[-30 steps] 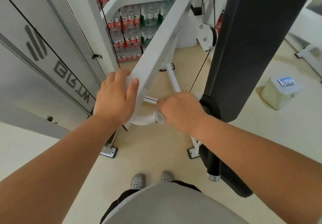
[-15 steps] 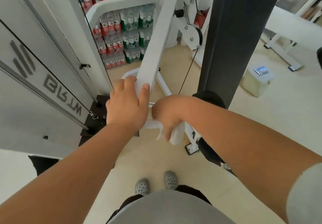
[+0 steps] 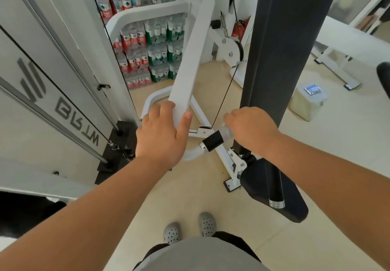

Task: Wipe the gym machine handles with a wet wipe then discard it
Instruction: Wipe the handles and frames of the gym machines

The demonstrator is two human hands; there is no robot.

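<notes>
The left grip (image 3: 162, 135) clasped the squared end of the smooth white metal bar (image 3: 190, 59). The right grip (image 3: 251, 129) was curled round the crumpled pale wipe (image 3: 227, 131) on the round matte black handle (image 3: 213, 141), just beside the dark padded column (image 3: 274, 38). Beige floor (image 3: 190, 197) showed beneath.

Glossy white painted metal arm (image 3: 191, 59) — its handle (image 3: 213, 140) matt black grip, shiny chrome collar (image 3: 203, 147).

White machine arm (image 3: 191, 59), black grip (image 3: 213, 140) with silver collar (image 3: 203, 147), grey hole-dotted clogs (image 3: 172, 233), beige floor (image 3: 211, 199)
</notes>
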